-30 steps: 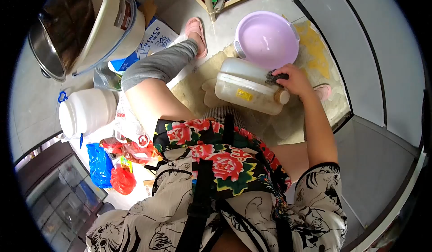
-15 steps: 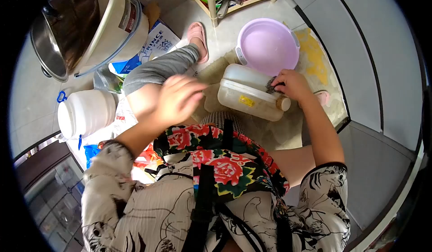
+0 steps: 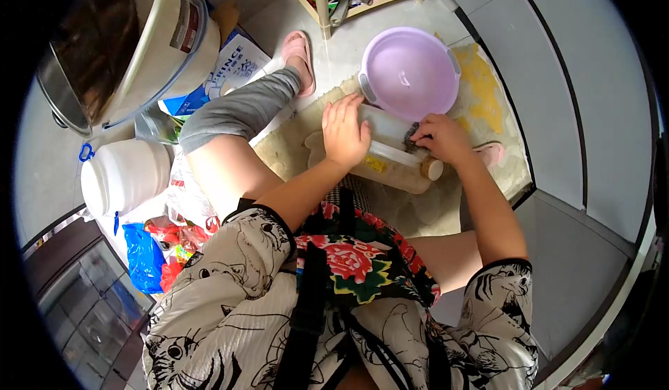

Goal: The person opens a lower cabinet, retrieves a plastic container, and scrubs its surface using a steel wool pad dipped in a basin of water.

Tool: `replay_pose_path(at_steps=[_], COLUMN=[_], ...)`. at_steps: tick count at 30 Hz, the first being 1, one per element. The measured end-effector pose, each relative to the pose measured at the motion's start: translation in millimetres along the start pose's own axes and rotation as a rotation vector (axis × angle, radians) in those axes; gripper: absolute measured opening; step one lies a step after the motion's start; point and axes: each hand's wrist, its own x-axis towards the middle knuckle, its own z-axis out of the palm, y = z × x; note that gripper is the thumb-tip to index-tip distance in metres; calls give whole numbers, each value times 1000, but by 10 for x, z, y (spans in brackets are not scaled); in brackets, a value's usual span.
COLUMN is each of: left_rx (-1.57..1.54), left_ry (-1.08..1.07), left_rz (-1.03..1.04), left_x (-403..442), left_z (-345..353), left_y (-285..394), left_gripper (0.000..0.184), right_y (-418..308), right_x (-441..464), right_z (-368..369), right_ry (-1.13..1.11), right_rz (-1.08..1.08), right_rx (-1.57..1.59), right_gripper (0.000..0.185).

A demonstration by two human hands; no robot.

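Note:
A cloudy plastic container (image 3: 396, 127) with a cork-coloured round cap (image 3: 433, 169) and a yellow label (image 3: 375, 164) lies on its side on the mat in front of me. My left hand (image 3: 345, 131) rests on its left end, fingers stretched out and slightly apart. At the container's right end, near the cap, my right hand (image 3: 443, 139) pinches a dark scouring pad (image 3: 410, 138) against the surface. Just beyond the container is a lilac basin (image 3: 410, 69) with grey handles.
On the left are a white lidded bucket (image 3: 125, 174), a large cream tub (image 3: 167, 49), a PRINCE box (image 3: 240, 63) and a blue bag (image 3: 143, 258). A beige shelf (image 3: 324, 7) stands at the top; grey cabinet doors (image 3: 529, 76) line the right.
My left hand has come in from the left and settled on the container's left end. My right hand, still with the scouring pad, has shifted slightly along the container.

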Motion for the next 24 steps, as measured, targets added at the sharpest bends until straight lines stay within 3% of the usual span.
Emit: replay_pose_path(at_steps=[6,10,12,15,19,24], left_rx=[-52,-53,16,-266,-447,-520], left_ry=[67,76,18,-42,-108,-77], left_rz=[26,10,-96,-722,-836,-766], left_x=[-9,-57,-144,-317,-282,-425], left_z=[56,-9,-26,31,21,52], left_y=[-73,-67,-45,-74,-94,-197], left_gripper=[55,59,65,89,94,99], right_y=[-688,-463,-259,-158,-537,-795], right_x=[683,477,155,-18,467,859], right_z=[350,247,123,124,370,527], right_ry=[107,49,-8,-13,182,113], right_rz=[-198,-233,-184,-67,-268,-262], right_rx=[5,27,-8,-33,3,227], right_gripper=[9,10,11,13,12,15])
